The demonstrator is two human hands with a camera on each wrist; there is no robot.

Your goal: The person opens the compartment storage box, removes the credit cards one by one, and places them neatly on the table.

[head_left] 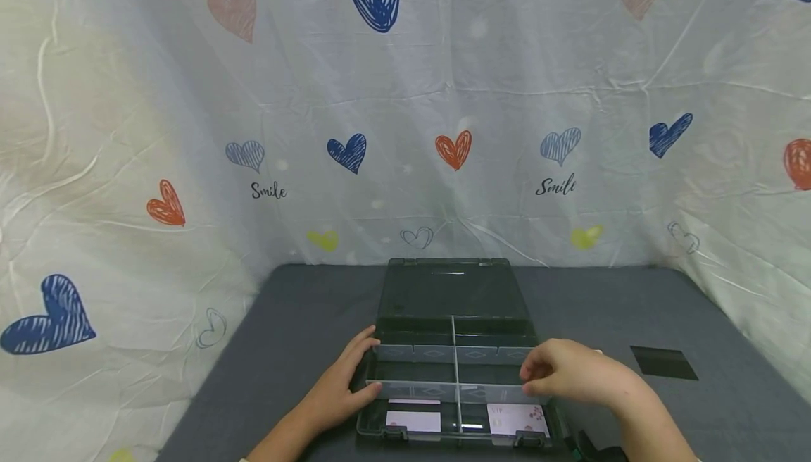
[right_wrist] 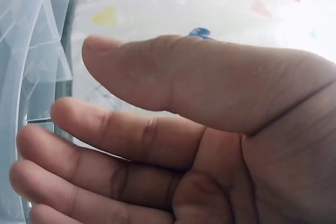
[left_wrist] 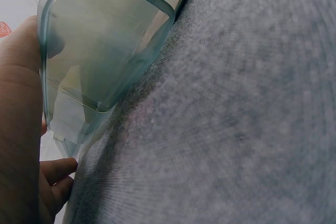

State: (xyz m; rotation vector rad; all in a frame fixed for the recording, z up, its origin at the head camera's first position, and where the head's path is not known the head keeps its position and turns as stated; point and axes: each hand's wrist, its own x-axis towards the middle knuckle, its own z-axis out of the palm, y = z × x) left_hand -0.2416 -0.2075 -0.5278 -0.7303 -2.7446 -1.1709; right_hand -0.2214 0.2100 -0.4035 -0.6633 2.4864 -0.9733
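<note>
A dark green see-through plastic storage box (head_left: 456, 437) lies on the table with its lid (head_left: 453, 289) swung back. Clear dividers (head_left: 427, 390) split it into several compartments. In the front ones lie a white card (head_left: 413, 420) and a white card with pink flowers (head_left: 516, 420). My left hand (head_left: 338, 388) holds the box's left side, thumb over the rim; the box's end wall (left_wrist: 105, 40) fills the upper left of the left wrist view. Above the right side hovers my right hand (head_left: 573, 370), fingers loosely bent, nothing between thumb and fingers (right_wrist: 100, 129).
On the grey table cover (head_left: 323, 293), a dark flat rectangle (head_left: 664, 363) lies to the right. A black object (head_left: 598, 449) shows at the box's front right corner. A white curtain with printed hearts (head_left: 418, 96) hangs behind and at both sides.
</note>
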